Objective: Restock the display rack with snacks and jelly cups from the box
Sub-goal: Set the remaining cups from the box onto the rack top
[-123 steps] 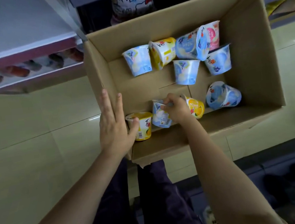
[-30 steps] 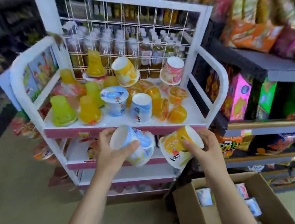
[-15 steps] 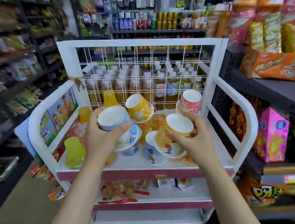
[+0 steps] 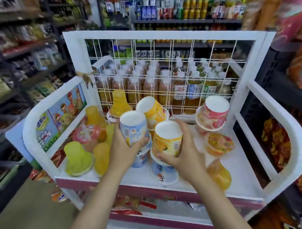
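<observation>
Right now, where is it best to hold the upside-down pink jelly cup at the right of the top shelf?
Grip the upside-down pink jelly cup round its tapered side wall, coming from above and the front. Its flat base faces up, and the white wire grid blocks the back.

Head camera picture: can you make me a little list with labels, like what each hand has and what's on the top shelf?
place: shop aisle, white display rack
left hand: grips a blue jelly cup, held upside down
right hand: grips a yellow jelly cup, also upside down
under the held cups: more blue cups standing on the top shelf
back right of shelf: pink cup stacked on another cup
front left of shelf: green jelly
behind the rack's wire grid: bottles
box: not in view
</observation>
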`<state>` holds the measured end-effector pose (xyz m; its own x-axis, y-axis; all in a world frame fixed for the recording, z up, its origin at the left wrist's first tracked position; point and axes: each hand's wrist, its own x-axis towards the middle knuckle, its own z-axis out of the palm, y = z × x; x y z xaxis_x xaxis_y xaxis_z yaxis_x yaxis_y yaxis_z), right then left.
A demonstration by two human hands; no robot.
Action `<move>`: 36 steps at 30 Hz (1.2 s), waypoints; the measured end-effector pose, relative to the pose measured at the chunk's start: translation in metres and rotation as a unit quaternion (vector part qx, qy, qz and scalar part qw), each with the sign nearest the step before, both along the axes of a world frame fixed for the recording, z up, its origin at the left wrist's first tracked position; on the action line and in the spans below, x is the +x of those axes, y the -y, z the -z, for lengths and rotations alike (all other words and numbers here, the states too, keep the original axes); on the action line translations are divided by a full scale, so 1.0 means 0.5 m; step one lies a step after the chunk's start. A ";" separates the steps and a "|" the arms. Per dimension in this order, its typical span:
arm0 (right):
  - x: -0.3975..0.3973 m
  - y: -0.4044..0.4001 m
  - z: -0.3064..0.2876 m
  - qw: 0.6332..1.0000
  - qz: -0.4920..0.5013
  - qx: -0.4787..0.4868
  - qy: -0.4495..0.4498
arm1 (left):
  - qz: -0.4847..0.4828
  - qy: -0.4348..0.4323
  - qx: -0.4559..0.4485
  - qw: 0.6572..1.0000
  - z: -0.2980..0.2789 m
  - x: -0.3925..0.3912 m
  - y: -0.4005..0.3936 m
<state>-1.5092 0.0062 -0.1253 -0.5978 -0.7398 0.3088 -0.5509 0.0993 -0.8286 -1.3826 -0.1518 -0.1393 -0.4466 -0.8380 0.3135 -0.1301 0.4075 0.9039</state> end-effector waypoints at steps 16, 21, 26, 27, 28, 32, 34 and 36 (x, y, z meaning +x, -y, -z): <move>0.130 -0.184 -0.028 0.989 0.091 0.018 -0.115 | 0.046 0.096 -0.180 0.978 -0.017 0.171 -0.176; 0.194 -0.382 0.102 0.969 0.158 0.145 -0.124 | 0.172 0.106 -0.178 0.963 0.124 0.191 -0.337; 0.233 -0.586 0.290 0.902 0.205 0.379 0.009 | 0.284 0.273 -0.053 0.918 0.322 0.190 -0.475; 0.241 -0.623 0.319 0.892 0.207 0.401 0.023 | 0.308 0.299 -0.045 0.902 0.350 0.190 -0.500; 0.249 -0.656 0.342 0.885 0.206 0.415 0.035 | 0.330 0.321 -0.048 0.886 0.373 0.190 -0.525; 0.260 -0.744 0.389 0.869 0.228 0.434 0.066 | 0.380 0.372 -0.059 0.845 0.432 0.173 -0.602; 0.245 -0.776 0.407 0.872 0.232 0.424 0.074 | 0.383 0.387 -0.065 0.836 0.454 0.151 -0.635; 0.217 -0.804 0.433 0.881 0.219 0.411 0.088 | 0.378 0.391 -0.073 0.836 0.473 0.122 -0.672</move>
<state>-1.4009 0.4081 -0.3418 -0.8668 -0.3568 -0.3484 -0.1810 0.8760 -0.4470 -1.3214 0.1840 -0.3760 -0.9475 -0.2024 -0.2478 -0.3137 0.7396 0.5955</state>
